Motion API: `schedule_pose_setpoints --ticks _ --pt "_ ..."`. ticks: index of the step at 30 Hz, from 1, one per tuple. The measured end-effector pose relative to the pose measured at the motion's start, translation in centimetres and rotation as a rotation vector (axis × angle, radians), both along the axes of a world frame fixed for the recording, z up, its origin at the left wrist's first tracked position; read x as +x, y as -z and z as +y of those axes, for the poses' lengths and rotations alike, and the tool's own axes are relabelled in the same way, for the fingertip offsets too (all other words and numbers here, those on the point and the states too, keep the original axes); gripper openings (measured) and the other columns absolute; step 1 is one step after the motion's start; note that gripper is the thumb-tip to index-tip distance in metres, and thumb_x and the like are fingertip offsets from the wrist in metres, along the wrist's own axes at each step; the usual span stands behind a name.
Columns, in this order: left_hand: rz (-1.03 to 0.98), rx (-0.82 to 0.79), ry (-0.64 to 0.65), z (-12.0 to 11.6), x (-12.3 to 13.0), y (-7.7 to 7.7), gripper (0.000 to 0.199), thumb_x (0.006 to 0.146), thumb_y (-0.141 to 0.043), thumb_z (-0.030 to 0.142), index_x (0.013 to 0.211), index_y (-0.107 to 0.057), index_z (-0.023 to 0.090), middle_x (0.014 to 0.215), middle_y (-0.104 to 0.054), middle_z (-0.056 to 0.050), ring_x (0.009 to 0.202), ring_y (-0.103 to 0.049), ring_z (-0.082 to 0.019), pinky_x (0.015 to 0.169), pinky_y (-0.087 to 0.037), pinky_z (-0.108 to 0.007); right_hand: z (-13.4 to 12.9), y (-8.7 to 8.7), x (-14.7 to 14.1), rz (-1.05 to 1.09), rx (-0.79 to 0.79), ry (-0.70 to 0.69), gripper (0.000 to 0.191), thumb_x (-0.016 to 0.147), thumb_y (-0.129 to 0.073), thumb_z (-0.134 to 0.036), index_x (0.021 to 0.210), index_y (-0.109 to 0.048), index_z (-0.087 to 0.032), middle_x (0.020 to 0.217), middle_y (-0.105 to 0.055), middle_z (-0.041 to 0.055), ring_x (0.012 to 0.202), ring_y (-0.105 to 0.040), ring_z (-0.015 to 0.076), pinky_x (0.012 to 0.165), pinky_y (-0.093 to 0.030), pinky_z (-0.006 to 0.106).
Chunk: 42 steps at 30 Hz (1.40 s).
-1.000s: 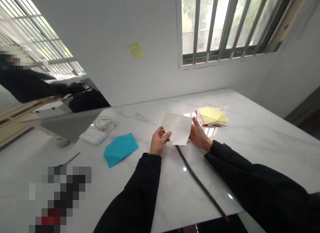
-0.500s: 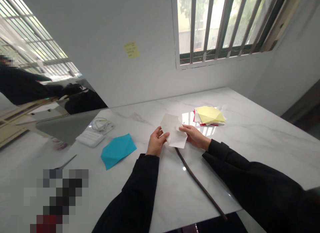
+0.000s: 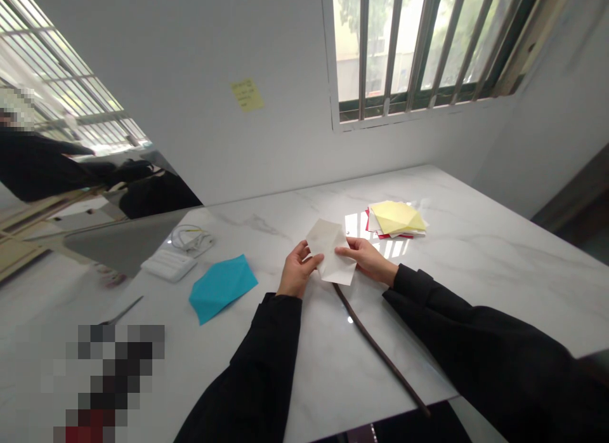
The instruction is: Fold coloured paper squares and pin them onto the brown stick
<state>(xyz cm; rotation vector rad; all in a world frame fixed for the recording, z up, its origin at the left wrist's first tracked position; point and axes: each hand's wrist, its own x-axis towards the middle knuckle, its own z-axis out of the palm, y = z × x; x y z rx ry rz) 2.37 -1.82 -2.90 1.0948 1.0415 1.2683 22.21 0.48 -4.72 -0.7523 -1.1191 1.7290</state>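
Note:
A creased sheet of white paper is held up between both hands above the marble-patterned table. My left hand pinches its left edge, thumb on top. On the other side my right hand grips the right edge, thumb lying on the paper's face and fingers behind it. Below the sheet a thin dark brown stick lies on the table; its far end is hidden under the paper and its near end reaches past the table edge. To the left lies a creased blue sheet of paper.
A pile of yellow, white and red papers lies at the back right. Scissors, a white box-like item and a coiled cable are on the left. A yellow note sticks to the wall beside a barred window.
My right thumb has slid left and slightly down over the white paper, whose upper right corner looks folded differently. My left hand keeps its grip. The view has shifted slightly.

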Motion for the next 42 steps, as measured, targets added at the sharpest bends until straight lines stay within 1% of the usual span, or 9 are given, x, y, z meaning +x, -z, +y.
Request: schedule_pose_setpoints --ticks 4,9,17,26,31,35,39,42 --pt "0.006 0.004 0.005 0.04 -0.06 0.08 0.067 0.066 -0.092 0.035 0.125 -0.065 0.018 0.119 -0.074 -0.013 0.093 -0.072 -0.023 0.079 -0.056 -0.032 0.11 0.18 0.0 0.002 0.004 -0.004 0.039 0.076 -0.086 -0.039 0.107 -0.077 -0.017 0.104 -0.08 0.0081 0.087 -0.075 0.0218 0.083 -0.059 0.034" --pt "0.024 0.024 0.005 0.2 -0.14 0.2 0.065 0.065 -0.093 0.036 0.121 -0.064 0.017 0.116 -0.075 -0.012 0.094 -0.073 -0.024 0.086 -0.056 -0.035 0.38 0.5 -0.05 0.012 0.005 -0.004 0.043 0.073 -0.089 -0.036 0.108 -0.077 -0.015 0.101 -0.08 0.0083 0.086 -0.074 0.0208 0.081 -0.058 0.031" --pt "0.034 0.021 0.01 0.16 -0.13 0.23 0.065 0.064 -0.092 0.034 0.121 -0.065 0.017 0.117 -0.076 -0.012 0.099 -0.074 -0.025 0.092 -0.055 -0.038 0.38 0.4 -0.08 -0.001 -0.017 -0.004 0.042 0.071 -0.089 -0.035 0.106 -0.077 -0.014 0.098 -0.08 0.0082 0.083 -0.073 0.0201 0.079 -0.056 0.031" --pt "0.019 0.021 0.023 0.23 -0.2 0.41 0.065 0.064 -0.093 0.033 0.12 -0.065 0.016 0.116 -0.076 -0.013 0.098 -0.074 -0.026 0.091 -0.056 -0.038 0.14 0.07 -0.03 -0.039 -0.009 0.013 0.042 0.072 -0.089 -0.035 0.106 -0.078 -0.014 0.099 -0.08 0.0083 0.083 -0.073 0.0206 0.079 -0.057 0.031" --pt "0.023 0.01 0.038 0.26 -0.25 0.49 0.066 0.064 -0.093 0.034 0.12 -0.064 0.017 0.119 -0.076 -0.013 0.096 -0.075 -0.026 0.088 -0.057 -0.037 0.0 0.02 0.07 -0.133 0.027 -0.017 0.042 0.075 -0.087 -0.042 0.103 -0.08 -0.012 0.099 -0.081 0.0104 0.081 -0.073 0.0211 0.077 -0.057 0.032" --pt "0.029 -0.001 0.028 0.22 -0.26 0.42 0.065 0.064 -0.094 0.033 0.119 -0.064 0.018 0.119 -0.076 -0.012 0.094 -0.075 -0.026 0.085 -0.057 -0.037 0.06 0.13 0.09 -0.205 0.074 -0.01 0.042 0.076 -0.087 -0.043 0.1 -0.08 -0.011 0.101 -0.081 0.0118 0.082 -0.073 0.0213 0.077 -0.057 0.032" --pt "0.033 0.003 0.023 0.23 -0.27 0.44 0.064 0.064 -0.093 0.034 0.118 -0.065 0.018 0.117 -0.076 -0.012 0.094 -0.074 -0.026 0.086 -0.056 -0.037 0.17 0.24 0.09 -0.216 0.084 -0.007 0.043 0.075 -0.087 -0.045 0.1 -0.08 -0.011 0.101 -0.081 0.0115 0.083 -0.073 0.0222 0.077 -0.058 0.033" --pt "0.024 0.005 0.02 0.26 -0.29 0.49 0.063 0.064 -0.094 0.033 0.117 -0.064 0.018 0.115 -0.076 -0.011 0.094 -0.074 -0.025 0.086 -0.056 -0.037 0.28 0.46 0.02 -0.191 0.074 -0.022 0.045 0.077 -0.086 -0.049 0.102 -0.079 -0.012 0.1 -0.081 0.0106 0.084 -0.074 0.0228 0.077 -0.059 0.033"
